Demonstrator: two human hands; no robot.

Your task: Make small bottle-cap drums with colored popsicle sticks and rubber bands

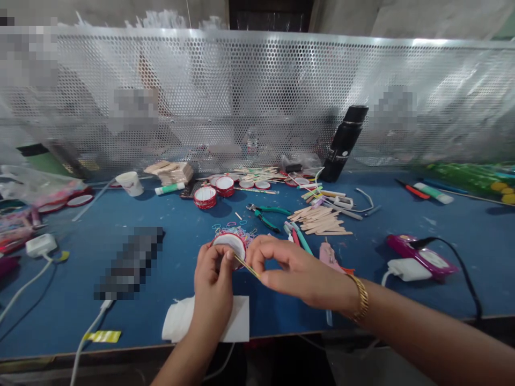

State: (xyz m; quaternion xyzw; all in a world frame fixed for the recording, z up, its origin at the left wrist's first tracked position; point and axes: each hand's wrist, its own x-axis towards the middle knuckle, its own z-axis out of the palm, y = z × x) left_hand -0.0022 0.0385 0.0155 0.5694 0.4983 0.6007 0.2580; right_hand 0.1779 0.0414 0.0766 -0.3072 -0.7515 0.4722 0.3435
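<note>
Head view, and from here I see the left hand (pixel 215 265) clamped on a red-rimmed disc (pixel 230 240) at six o'clock of the coloured clips (pixel 247 234), seemingly steadying it, while the right hand (pixel 292 268) pinches a golden strip (pixel 247 265) slanting toward four o'clock, apparently guiding it.

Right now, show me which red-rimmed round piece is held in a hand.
The red-rimmed round piece in the left hand. The other red-rimmed pieces sit farther off, touched by neither it nor the right hand.

Open tabletop (pixel 177 241) separates device (pixel 131 262) and left hand (pixel 215 271) — pliers (pixel 258 211) obstruct just beyond right hand (pixel 293 268).
</note>
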